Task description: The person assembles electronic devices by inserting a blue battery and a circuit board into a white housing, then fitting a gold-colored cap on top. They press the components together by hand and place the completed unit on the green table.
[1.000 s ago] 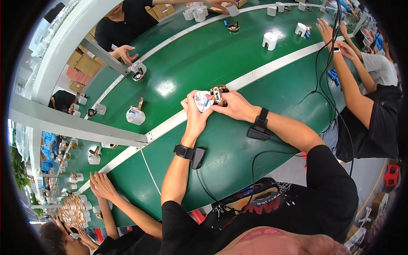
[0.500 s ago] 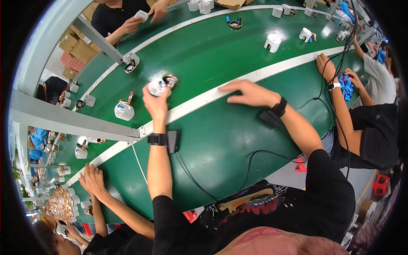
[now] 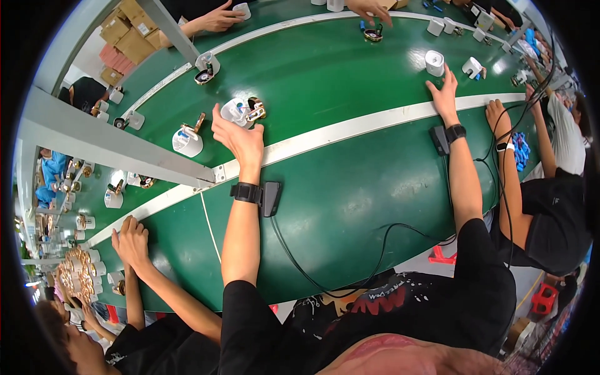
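Observation:
At the belt's near side my left hand (image 3: 240, 140) is open, fingers and thumb apart. Just beyond its fingers a white plastic housing (image 3: 232, 111) sits on the green belt, with a round black-and-copper part (image 3: 256, 109) beside it. Whether the fingertips still touch the housing I cannot tell. Further right, my right hand (image 3: 445, 100) stretches over the white rail with fingers spread. Its fingertips are close to another white housing (image 3: 434, 62), which stands upright on the belt. Both my wrists wear black straps with small black boxes.
More housings with copper parts, such as one on the left (image 3: 187, 142), stand along the green belt (image 3: 325, 87). A metal post (image 3: 119, 140) crosses at left. Black cables (image 3: 375, 256) trail over the near table. Co-workers' hands rest on both sides; blue parts (image 3: 520, 152) lie at right.
My left hand has set the white housing down on the belt and opened. My right hand has moved right and away from me, up to another housing. The view has shifted slightly.

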A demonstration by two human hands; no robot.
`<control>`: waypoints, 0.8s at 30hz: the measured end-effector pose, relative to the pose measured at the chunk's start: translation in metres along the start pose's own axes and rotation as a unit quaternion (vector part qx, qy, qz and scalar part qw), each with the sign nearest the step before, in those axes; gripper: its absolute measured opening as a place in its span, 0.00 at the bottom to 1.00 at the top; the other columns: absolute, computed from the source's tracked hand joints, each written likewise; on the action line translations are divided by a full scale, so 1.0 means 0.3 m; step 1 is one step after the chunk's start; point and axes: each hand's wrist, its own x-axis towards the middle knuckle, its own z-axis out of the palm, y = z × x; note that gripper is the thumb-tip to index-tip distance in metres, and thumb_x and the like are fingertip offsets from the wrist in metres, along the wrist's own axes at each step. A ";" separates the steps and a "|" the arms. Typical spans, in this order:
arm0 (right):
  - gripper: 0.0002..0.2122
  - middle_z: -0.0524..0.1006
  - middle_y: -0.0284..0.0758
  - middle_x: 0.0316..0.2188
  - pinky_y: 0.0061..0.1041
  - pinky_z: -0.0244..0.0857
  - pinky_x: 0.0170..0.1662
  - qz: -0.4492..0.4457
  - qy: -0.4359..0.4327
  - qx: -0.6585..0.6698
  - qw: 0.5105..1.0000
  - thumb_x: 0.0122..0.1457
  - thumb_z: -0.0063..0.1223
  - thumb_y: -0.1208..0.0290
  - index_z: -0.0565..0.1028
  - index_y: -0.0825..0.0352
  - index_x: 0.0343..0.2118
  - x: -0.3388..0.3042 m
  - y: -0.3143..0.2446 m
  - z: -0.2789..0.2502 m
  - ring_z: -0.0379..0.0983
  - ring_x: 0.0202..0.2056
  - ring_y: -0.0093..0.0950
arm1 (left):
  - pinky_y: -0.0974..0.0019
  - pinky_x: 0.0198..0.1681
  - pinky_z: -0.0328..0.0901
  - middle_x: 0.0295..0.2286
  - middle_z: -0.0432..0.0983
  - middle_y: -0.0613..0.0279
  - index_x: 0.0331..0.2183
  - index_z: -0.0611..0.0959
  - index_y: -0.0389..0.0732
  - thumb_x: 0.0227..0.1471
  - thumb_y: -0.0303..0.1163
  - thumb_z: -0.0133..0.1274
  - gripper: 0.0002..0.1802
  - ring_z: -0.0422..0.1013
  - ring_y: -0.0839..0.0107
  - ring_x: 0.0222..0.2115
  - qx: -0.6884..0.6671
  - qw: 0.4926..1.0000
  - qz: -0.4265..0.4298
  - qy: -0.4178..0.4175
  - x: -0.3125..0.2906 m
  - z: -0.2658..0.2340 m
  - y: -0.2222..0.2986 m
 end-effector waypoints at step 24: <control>0.24 0.74 0.39 0.44 0.25 0.67 0.47 0.059 -0.163 0.246 0.953 0.60 0.59 0.63 0.68 0.72 0.54 -0.095 -0.274 0.121 0.71 0.43 0.26 | 0.50 0.53 0.56 0.47 0.62 0.44 0.49 0.69 0.36 0.37 0.19 0.56 0.32 0.59 0.45 0.50 -0.128 0.977 0.136 0.105 -0.108 0.003 0.072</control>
